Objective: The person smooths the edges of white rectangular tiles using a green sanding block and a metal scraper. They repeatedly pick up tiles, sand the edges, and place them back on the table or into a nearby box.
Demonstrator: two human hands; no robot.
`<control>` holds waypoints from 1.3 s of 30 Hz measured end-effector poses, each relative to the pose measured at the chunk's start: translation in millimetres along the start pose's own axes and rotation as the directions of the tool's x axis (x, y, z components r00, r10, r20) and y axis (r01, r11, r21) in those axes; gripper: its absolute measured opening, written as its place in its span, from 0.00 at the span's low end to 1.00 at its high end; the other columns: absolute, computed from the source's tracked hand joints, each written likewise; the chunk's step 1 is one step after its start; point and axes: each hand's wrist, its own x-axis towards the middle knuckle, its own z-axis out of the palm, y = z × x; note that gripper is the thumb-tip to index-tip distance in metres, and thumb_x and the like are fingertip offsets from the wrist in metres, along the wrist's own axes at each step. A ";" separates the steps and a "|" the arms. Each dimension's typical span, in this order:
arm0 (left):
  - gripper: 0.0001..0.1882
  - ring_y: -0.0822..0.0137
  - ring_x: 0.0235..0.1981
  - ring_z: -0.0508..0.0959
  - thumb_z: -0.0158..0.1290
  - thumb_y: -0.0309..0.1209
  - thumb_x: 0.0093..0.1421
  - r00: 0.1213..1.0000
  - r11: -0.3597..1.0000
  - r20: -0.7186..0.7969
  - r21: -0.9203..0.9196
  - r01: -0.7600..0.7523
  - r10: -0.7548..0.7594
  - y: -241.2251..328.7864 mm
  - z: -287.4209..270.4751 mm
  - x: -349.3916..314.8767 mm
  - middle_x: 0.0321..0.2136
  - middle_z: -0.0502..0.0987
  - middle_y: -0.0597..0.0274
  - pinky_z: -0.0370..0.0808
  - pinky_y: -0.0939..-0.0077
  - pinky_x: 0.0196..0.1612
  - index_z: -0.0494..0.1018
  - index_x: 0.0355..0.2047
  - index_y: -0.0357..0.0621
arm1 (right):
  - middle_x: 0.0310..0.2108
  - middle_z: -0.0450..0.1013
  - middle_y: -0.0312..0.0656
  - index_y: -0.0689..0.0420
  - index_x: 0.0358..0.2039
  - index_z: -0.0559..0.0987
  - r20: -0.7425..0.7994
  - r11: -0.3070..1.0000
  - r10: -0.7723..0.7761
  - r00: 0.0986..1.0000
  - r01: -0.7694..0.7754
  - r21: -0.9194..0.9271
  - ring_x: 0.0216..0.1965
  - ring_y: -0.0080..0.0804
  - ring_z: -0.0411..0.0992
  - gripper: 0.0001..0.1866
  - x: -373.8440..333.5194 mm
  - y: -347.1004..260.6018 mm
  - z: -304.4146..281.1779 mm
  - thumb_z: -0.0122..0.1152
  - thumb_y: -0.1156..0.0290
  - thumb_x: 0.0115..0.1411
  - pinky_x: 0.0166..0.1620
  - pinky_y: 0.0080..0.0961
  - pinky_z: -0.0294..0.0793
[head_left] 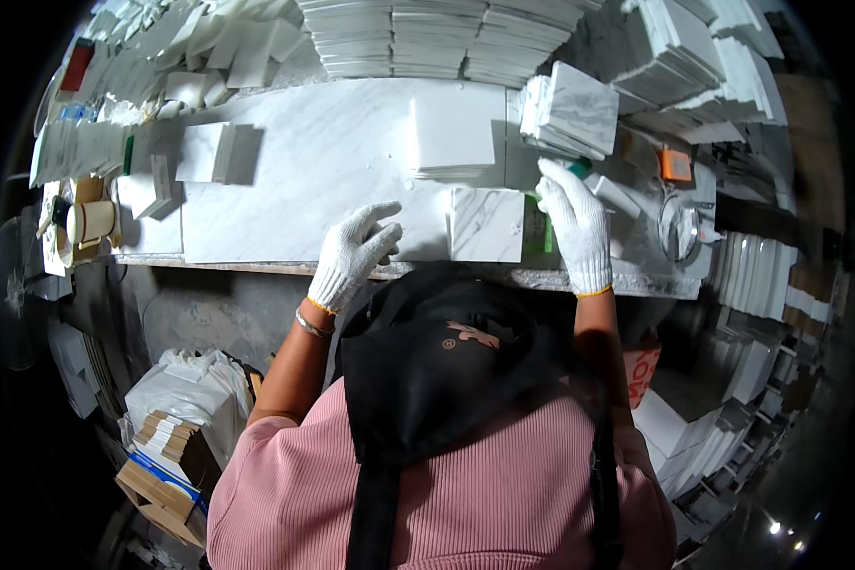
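Observation:
My left hand [353, 255], in a white knit glove with a yellow cuff edge, hovers at the front edge of the marble slab worktop [304, 180]. Its fingers are bent and apart, with nothing in them. My right hand [577, 228], gloved the same way, has its fingers stretched forward beside a green block [538, 224]. Beyond these fingers lies a smaller dark green piece [580, 168], partly hidden. Between my hands a grey-veined marble tile [485, 224] lies near the edge. Behind it stands a neat stack of white tiles [453, 133].
Veined tiles are piled at an angle [579, 109] at the back right, near an orange tool-like thing [674, 164]. Upright tiles [204, 152] and a cream spool [91, 221] occupy the left. Tall tile stacks [427, 38] line the back. Cardboard boxes [161, 489] stand lower left.

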 end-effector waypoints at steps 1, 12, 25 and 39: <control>0.19 0.77 0.24 0.76 0.54 0.30 0.62 0.999 0.997 0.006 0.049 -0.054 0.054 -3.9 4.9 -0.1 0.25 0.78 0.62 0.74 0.82 0.30 0.73 0.53 0.39 | 0.44 0.78 0.46 0.60 0.49 0.78 0.014 1.000 -0.004 1.000 0.004 -0.006 0.45 0.34 0.77 0.15 -8.9 -0.1 -2.0 0.59 0.69 0.63 0.49 0.25 0.74; 0.17 0.74 0.28 0.78 0.55 0.25 0.60 0.932 0.892 0.034 0.277 -0.356 0.361 6.9 31.5 7.3 0.27 0.80 0.60 0.75 0.79 0.33 0.74 0.50 0.38 | 0.48 0.76 0.43 0.56 0.44 0.81 0.384 0.750 -0.390 0.837 0.530 -0.396 0.54 0.40 0.72 0.18 -98.7 29.0 -8.3 0.67 0.65 0.52 0.54 0.34 0.72; 0.32 0.41 0.65 0.59 0.61 0.45 0.54 0.632 0.161 0.558 0.668 -0.726 0.537 32.7 123.6 37.5 0.64 0.61 0.54 0.51 0.41 0.66 0.68 0.59 0.52 | 0.43 0.79 0.45 0.63 0.51 0.77 -0.382 0.979 0.151 0.912 -0.193 -0.073 0.45 0.29 0.76 0.16 -120.6 43.0 -130.0 0.59 0.74 0.63 0.50 0.23 0.73; 0.38 0.48 0.64 0.63 0.61 0.47 0.53 0.568 0.138 0.553 0.632 -0.763 0.609 96.0 240.6 75.5 0.63 0.63 0.50 0.62 0.51 0.63 0.64 0.62 0.46 | 0.47 0.76 0.40 0.63 0.52 0.76 -0.489 0.980 0.171 0.856 -0.199 -0.005 0.46 0.23 0.73 0.16 -98.2 122.8 -245.1 0.58 0.73 0.64 0.52 0.21 0.70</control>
